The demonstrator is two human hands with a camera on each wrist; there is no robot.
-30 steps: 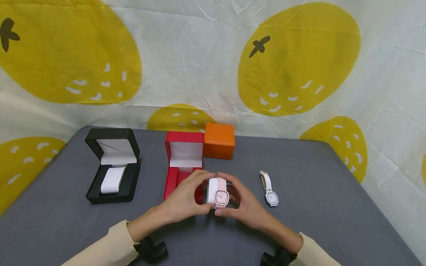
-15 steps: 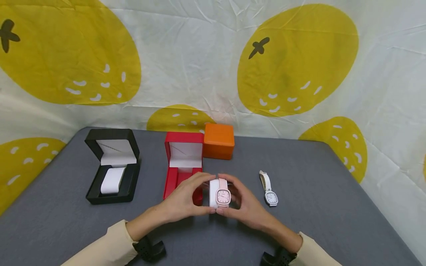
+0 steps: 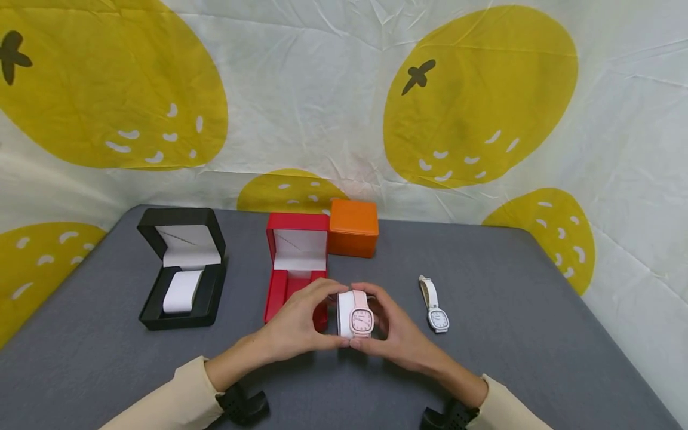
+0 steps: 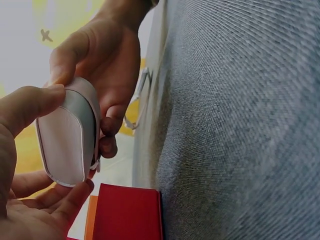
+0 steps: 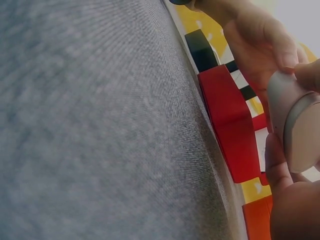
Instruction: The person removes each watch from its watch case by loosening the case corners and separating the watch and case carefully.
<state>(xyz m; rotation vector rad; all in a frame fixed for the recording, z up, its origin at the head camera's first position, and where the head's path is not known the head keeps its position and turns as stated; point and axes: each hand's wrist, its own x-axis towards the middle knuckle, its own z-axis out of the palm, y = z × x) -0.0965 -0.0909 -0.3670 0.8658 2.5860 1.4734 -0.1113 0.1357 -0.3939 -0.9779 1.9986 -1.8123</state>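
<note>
A: Both hands first. Red box (image 3: 297, 221) as landmark.
B: Left hand (image 3: 298, 319) just in front of it, hiding part of its base. Thumb on the near end of a white cushion (image 3: 344, 313), fingers at the far end.
A: And the right hand (image 3: 400, 334)?
B: Same cushion, other side, same curl, thumb tip close to the left one. Cannot tell whether its fingertips also touch the strap.
A: Position of the pink watch (image 3: 362, 321)?
B: Strapped around that cushion, dial toward the wearer. In front of the red box and to its right, held clear of the desk (image 3: 510, 298).
A: Red box itself?
B: Lid raised, pale lining showing.
A: Left of it?
B: Black box (image 3: 185, 322), well apart, also open, second white cushion (image 3: 182, 291) inside.
A: Right of it?
B: Orange box (image 3: 353, 228), closed, just beside the raised lid. Farther right, nearer the wearer, a white watch (image 3: 438, 321) lying on the desk, strap extended.
</note>
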